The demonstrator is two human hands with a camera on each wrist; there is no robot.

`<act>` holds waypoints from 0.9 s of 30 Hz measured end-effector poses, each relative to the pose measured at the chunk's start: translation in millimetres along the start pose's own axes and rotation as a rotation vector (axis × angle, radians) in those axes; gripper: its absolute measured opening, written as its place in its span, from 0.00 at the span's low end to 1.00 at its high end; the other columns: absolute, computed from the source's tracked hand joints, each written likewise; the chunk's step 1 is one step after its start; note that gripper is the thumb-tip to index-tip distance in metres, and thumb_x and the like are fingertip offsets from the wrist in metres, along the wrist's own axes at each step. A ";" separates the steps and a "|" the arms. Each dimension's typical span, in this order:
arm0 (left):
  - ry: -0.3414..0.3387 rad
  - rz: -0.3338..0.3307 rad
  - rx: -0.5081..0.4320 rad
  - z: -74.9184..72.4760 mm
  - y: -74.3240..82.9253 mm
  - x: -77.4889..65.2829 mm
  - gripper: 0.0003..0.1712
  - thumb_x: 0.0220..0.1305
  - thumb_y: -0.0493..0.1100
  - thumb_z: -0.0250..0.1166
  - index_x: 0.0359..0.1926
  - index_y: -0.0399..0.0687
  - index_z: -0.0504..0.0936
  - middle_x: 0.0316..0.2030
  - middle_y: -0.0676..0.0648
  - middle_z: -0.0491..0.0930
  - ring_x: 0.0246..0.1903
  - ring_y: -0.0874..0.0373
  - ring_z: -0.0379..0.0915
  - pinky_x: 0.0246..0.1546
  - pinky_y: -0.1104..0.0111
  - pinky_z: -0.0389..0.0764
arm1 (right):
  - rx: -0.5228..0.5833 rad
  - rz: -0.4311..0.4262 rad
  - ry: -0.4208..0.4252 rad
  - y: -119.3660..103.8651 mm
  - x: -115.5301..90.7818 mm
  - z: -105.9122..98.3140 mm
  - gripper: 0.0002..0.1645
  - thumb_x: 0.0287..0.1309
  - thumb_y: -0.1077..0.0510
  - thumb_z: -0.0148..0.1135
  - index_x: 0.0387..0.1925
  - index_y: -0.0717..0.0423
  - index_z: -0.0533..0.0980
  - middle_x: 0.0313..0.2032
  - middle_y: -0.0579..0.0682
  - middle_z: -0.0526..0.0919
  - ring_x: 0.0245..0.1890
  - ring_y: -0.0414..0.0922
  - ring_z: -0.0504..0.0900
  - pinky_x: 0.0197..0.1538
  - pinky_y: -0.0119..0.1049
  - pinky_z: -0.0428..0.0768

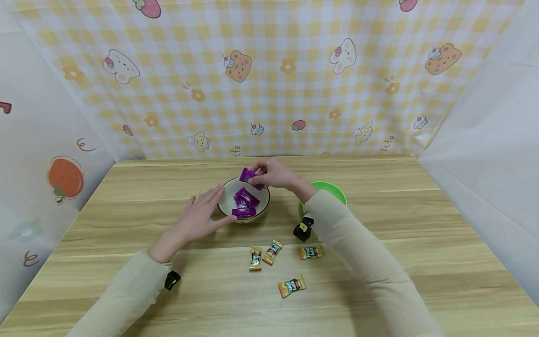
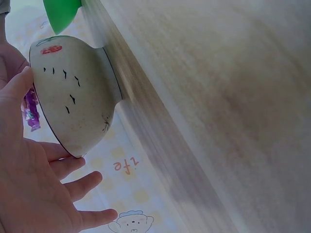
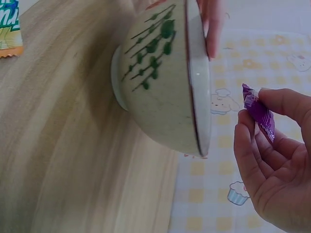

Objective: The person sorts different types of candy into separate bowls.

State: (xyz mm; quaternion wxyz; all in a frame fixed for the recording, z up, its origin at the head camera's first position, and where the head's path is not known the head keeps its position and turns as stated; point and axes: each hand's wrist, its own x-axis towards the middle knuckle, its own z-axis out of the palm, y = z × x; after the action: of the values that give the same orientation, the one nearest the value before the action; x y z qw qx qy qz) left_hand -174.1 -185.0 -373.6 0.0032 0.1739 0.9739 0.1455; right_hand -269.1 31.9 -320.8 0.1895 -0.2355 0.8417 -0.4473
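A white bowl (image 1: 228, 202) with a dark rim holds several purple-wrapped candies (image 1: 247, 198). My left hand (image 1: 201, 218) spreads across its left side, thumb and fingertips touching the rim; the other fingers stick out straight in the left wrist view. Over the far right part of the rim, my right hand (image 1: 273, 174) pinches a purple-wrapped candy (image 3: 260, 115) between thumb and fingers. From the right wrist view, this candy is held apart from the bowl (image 3: 160, 97), whose outside bears a painted green plant.
A green bowl (image 1: 332, 188) stands to the right, partly hidden by the right forearm. Several yellow-wrapped candies lie on the wooden table (image 1: 202, 299) in front, among them one nearest me (image 1: 292, 286) and one at the right (image 1: 310, 252). A checked curtain (image 1: 269, 103) hangs behind.
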 end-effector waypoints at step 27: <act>0.006 0.006 -0.005 0.9 0.2 1.2 0.55 0.50 0.75 0.45 0.67 0.40 0.46 0.65 0.41 0.47 0.62 0.42 0.44 0.56 0.44 0.40 | -0.234 -0.373 0.032 19.9 -31.4 -36.4 0.12 0.52 0.64 0.59 0.40 0.64 0.73 0.32 0.51 0.78 0.32 0.42 0.76 0.37 0.32 0.75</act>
State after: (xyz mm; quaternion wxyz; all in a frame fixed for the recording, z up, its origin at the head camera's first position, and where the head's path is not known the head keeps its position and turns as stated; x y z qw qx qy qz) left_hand -175.1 -184.2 -374.4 0.0004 0.1764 0.9730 0.1487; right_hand -267.1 83.6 -315.0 0.0613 -0.4004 0.8327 -0.3776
